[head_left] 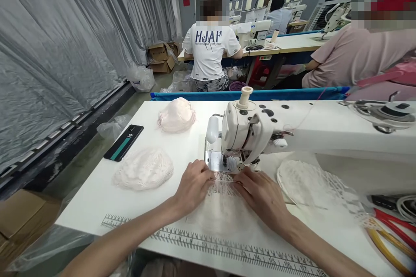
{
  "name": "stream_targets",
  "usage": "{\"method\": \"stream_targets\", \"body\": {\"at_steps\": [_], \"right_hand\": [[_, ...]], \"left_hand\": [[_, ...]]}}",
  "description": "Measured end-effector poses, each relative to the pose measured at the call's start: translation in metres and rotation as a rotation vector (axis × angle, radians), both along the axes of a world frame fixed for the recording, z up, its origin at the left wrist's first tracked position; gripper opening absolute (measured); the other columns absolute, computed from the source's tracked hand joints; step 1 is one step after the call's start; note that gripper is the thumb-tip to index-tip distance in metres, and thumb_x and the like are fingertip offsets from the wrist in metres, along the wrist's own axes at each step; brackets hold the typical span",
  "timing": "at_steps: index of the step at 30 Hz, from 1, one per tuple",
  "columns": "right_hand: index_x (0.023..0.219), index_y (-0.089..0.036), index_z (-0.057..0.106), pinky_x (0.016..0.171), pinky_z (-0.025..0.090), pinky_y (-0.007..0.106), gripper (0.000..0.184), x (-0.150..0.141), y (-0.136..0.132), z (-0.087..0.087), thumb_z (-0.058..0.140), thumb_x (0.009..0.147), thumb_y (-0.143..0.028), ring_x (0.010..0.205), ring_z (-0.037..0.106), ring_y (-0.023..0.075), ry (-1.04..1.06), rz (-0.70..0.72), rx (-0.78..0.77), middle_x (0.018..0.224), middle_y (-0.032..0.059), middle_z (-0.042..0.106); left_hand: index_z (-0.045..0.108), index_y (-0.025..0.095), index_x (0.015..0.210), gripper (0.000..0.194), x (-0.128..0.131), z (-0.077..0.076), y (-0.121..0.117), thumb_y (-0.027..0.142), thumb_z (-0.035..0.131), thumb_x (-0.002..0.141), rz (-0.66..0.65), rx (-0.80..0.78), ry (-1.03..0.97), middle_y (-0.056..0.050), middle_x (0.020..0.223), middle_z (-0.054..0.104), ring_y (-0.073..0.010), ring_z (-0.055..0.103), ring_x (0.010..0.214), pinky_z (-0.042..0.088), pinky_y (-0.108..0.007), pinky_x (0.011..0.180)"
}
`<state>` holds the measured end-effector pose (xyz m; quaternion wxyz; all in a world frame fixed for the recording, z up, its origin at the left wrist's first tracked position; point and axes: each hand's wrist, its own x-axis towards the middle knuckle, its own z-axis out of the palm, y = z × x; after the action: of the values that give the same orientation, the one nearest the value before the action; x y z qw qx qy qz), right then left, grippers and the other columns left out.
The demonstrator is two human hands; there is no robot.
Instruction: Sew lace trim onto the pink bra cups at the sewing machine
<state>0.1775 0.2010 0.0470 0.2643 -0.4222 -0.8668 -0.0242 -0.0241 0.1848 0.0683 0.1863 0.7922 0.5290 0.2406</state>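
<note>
A pale, sheer lace piece (222, 207) lies in front of the needle area of a white sewing machine (240, 127). My left hand (194, 185) pinches its left edge, close to the metal needle plate (217, 161). On the other side my right hand (260, 192) grips the right edge, fingers bent together just below the presser foot. Between the two hands the lace is stretched flat, its top edge reaching the plate. The fingertips are partly hidden by the fabric and the machine head.
Two lace bundles, one pinkish (177, 114) and one white (144, 169), sit left beside a phone (124, 143). More lace (305, 184) lies right, near red-handled scissors (394, 223). A printed ruler (208, 240) runs along the front edge. Co-workers (209, 52) sit beyond.
</note>
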Motion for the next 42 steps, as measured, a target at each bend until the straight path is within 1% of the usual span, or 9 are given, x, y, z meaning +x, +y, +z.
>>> {"method": "stream_targets", "body": {"at_steps": [4,7,11,20,22,27,32,37,42], "right_hand": [[0.085,-0.018,0.057,0.064,0.043,0.033,0.019,0.005,-0.016,0.015,0.039,0.093,-0.020,0.075,0.055,0.0199,0.134,0.099,-0.055,0.087,0.0092,0.060],[0.089,-0.019,0.052,0.068,0.045,0.030,0.015,0.007,-0.024,0.024,0.038,0.093,-0.019,0.083,0.056,0.0190,0.280,0.188,-0.258,0.095,0.0096,0.057],[0.074,-0.021,0.045,0.056,0.042,0.027,0.024,0.008,-0.023,0.029,0.036,0.095,-0.028,0.062,0.054,0.0146,0.444,0.154,-0.594,0.076,0.0045,0.057],[0.086,-0.022,0.038,0.033,0.026,0.019,0.032,0.017,-0.032,0.037,0.037,0.089,-0.054,0.029,0.034,0.0062,0.694,0.156,-1.402,0.050,-0.0101,0.044],[0.093,-0.023,0.036,0.033,0.026,0.019,0.031,0.019,-0.031,0.033,0.036,0.090,-0.054,0.030,0.035,0.0064,0.626,0.104,-1.303,0.058,-0.0081,0.050],[0.116,-0.023,0.034,0.044,0.030,0.022,0.026,0.021,-0.025,0.014,0.034,0.094,-0.036,0.042,0.045,0.0129,0.191,-0.016,-0.695,0.051,-0.0083,0.045],[0.118,-0.022,0.038,0.040,0.023,0.020,0.031,0.015,-0.019,0.008,0.045,0.090,-0.034,0.043,0.054,0.0139,0.018,-0.037,-0.393,0.060,-0.0037,0.058],[0.118,-0.020,0.045,0.039,0.027,0.021,0.028,0.011,-0.012,0.004,0.031,0.094,-0.017,0.041,0.054,0.0124,0.031,0.082,-0.288,0.068,0.0006,0.066],[0.112,-0.022,0.055,0.045,0.036,0.020,0.031,0.015,-0.010,-0.005,0.033,0.092,-0.013,0.050,0.060,0.0128,0.021,0.147,-0.296,0.074,0.0033,0.068]], "left_hand": [[0.060,0.015,0.086,0.013,-0.003,0.014,-0.005,0.020,0.049,0.088,-0.048,-0.123,-0.265,-0.005,0.091,0.057,-0.0161,0.053,0.085,0.043,-0.030,0.076],[0.057,0.015,0.088,0.016,-0.002,0.019,-0.003,0.027,0.047,0.090,-0.060,-0.362,-0.466,-0.003,0.080,0.061,-0.0145,0.058,0.077,0.045,-0.027,0.073],[0.050,0.016,0.089,0.019,0.002,0.012,0.003,0.035,0.046,0.089,-0.073,-0.619,-0.687,0.001,0.064,0.060,-0.0128,0.060,0.061,0.044,-0.024,0.060],[0.050,0.015,0.085,0.028,0.002,0.029,0.019,0.043,0.050,0.084,-0.138,-0.825,-0.516,0.003,0.065,0.059,-0.0033,0.036,0.035,0.031,-0.018,0.038],[0.051,0.015,0.087,0.021,0.005,0.030,0.024,0.036,0.048,0.085,-0.138,-0.780,-0.375,0.001,0.066,0.060,-0.0062,0.044,0.040,0.035,-0.019,0.041],[0.051,0.017,0.082,0.012,0.016,0.014,0.031,0.018,0.039,0.085,-0.068,-0.460,-0.053,0.003,0.057,0.053,-0.0118,0.049,0.050,0.036,-0.022,0.049],[0.051,0.019,0.084,0.006,0.017,0.008,0.032,0.023,0.051,0.081,-0.093,-0.456,-0.009,0.006,0.054,0.050,-0.0131,0.052,0.054,0.036,-0.023,0.053],[0.052,0.019,0.086,0.012,0.018,0.011,0.034,0.024,0.057,0.076,-0.077,-0.510,-0.023,0.007,0.057,0.054,-0.0128,0.054,0.057,0.037,-0.023,0.056],[0.051,0.018,0.079,0.011,0.018,0.010,0.034,0.019,0.041,0.084,-0.081,-0.446,-0.043,0.006,0.051,0.045,-0.0100,0.043,0.046,0.032,-0.021,0.048]]}}
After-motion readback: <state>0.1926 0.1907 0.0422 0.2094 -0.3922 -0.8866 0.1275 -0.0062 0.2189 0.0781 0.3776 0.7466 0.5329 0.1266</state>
